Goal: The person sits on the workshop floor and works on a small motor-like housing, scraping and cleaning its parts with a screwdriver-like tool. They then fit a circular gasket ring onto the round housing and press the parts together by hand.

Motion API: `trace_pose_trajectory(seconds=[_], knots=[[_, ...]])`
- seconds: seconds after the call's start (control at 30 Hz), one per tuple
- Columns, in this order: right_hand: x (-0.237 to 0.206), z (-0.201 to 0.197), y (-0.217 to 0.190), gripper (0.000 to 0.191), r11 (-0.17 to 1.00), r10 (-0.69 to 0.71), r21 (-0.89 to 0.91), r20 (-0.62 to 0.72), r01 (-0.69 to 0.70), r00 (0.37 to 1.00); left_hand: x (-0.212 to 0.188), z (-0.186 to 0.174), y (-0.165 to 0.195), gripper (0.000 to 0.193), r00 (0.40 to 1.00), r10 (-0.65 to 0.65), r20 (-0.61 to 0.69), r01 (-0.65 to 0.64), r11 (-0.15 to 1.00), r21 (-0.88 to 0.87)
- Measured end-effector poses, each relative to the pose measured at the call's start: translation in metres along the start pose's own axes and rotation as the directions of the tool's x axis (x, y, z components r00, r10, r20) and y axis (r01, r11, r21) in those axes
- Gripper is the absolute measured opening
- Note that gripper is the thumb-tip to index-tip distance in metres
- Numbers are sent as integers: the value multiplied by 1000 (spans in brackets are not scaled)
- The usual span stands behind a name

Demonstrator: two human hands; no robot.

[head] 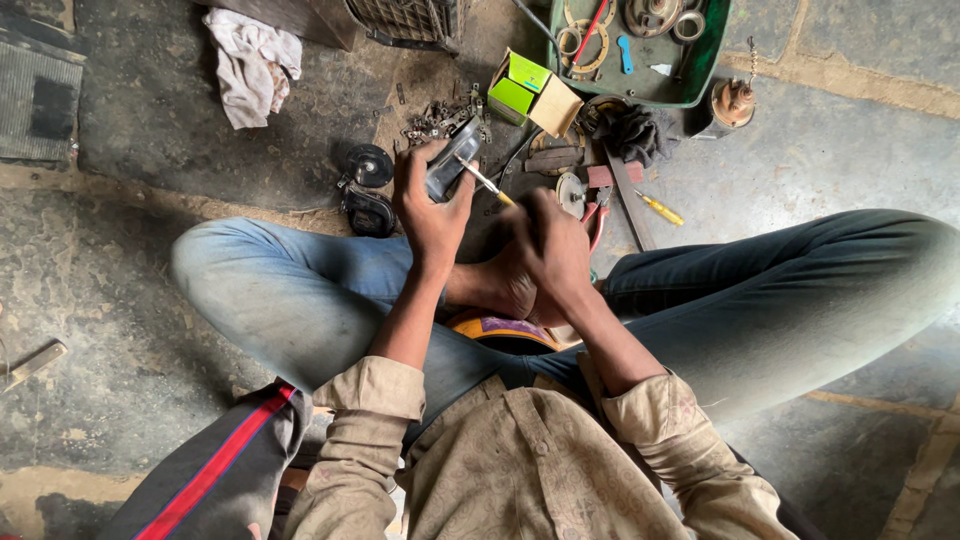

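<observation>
Two hands at work just above centre frame: left hand (430, 205) wrapped round a small dark metal part (447, 170), fingers curled tight along its sides, thumb pressed on the near face. Right hand (550, 245) closed on the handle end of a slim screwdriver (484, 181), fingers bunched in a pinch, shaft angled up-left with its tip touching the part. Probably rigid and fairly light for its size, likely greasy and so slippery; best gripped across the flat sides, as now, clear of the face being worked. Below the hands, crossed legs in blue jeans (300, 290). Toward upper centre, on the stained concrete floor (150, 130): a green and tan cardboard box (533, 95), a scatter of small metal bits (440, 122), a round black component (368, 165). Upper right, a green tray (715, 70) with rings and gears, a second yellow-handled screwdriver (660, 209) lying loose, red-handled pliers (597, 215) near the right hand. Upper left, a crumpled pale rag (252, 65)
</observation>
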State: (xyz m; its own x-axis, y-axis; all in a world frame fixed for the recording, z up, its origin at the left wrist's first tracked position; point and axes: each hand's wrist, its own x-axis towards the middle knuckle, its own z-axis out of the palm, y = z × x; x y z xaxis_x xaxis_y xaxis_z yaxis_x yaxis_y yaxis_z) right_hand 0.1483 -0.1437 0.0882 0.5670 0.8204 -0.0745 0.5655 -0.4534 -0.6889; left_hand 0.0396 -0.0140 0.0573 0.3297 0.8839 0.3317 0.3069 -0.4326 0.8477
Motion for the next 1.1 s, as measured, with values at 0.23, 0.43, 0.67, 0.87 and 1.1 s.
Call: trace_pose_trajectory(seconds=[0.23,0.43,0.67,0.87,1.1], knots=[[0,4,5,26,998,47,-51,-12,-47,999,-4,6,0,35,1000,-16,17,17,997,-74],[0,3,6,32,993,-66,88,-74,72,995,-5,6,3,34,1000,-15,10,15,999,-48],[0,3,7,42,983,-58,171,-48,66,997,-5,7,10,36,1000,13,-10,-13,1000,-7],[1,4,8,20,999,-30,-12,-14,30,999,-7,9,12,35,1000,11,1,-11,1000,-5],[0,0,2,26,995,29,93,-61,-24,998,-8,9,8,36,1000,20,-2,-20,1000,6]])
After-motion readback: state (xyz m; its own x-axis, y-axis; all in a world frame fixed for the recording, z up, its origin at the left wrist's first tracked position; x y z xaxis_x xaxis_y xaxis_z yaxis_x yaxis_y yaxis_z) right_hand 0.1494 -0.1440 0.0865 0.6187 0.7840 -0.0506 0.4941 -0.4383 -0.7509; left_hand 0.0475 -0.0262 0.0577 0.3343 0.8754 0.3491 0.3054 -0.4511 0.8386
